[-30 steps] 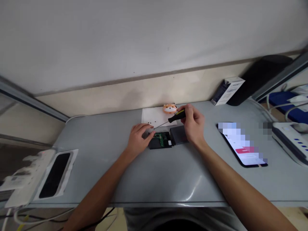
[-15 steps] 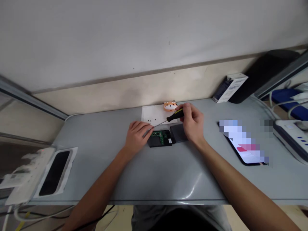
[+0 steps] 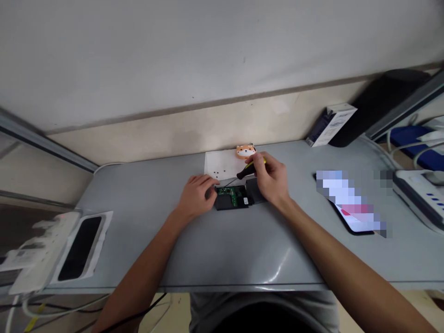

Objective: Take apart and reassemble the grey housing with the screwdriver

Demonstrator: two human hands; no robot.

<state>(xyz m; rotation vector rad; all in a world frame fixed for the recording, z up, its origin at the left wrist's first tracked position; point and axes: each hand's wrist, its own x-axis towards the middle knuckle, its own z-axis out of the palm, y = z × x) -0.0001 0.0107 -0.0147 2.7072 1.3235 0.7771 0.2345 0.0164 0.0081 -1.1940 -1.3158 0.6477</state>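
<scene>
A small black device with a green circuit board (image 3: pixel 231 198) lies open on the grey table (image 3: pixel 222 249). My left hand (image 3: pixel 194 196) rests curled against the device's left end and steadies it. My right hand (image 3: pixel 269 179) grips a black-and-yellow screwdriver (image 3: pixel 245 171), whose thin shaft slants down left to the board's upper left corner. A dark grey cover piece (image 3: pixel 255 192) lies just right of the board, partly under my right hand. Behind it is a white sheet (image 3: pixel 222 165) with a few tiny black screws (image 3: pixel 215 175) on it.
An orange animal-shaped figure (image 3: pixel 245 151) stands at the sheet's back edge. A phone with a lit screen (image 3: pixel 350 203) lies to the right, a power strip (image 3: pixel 418 196) beyond it. A blue-white box (image 3: pixel 331 123) leans at the back right. A black phone on white wrapping (image 3: pixel 79 249) sits front left.
My right hand lowered the screwdriver, its tip moving from near my left fingers down onto the board's corner. My left hand stayed by the device's left end.
</scene>
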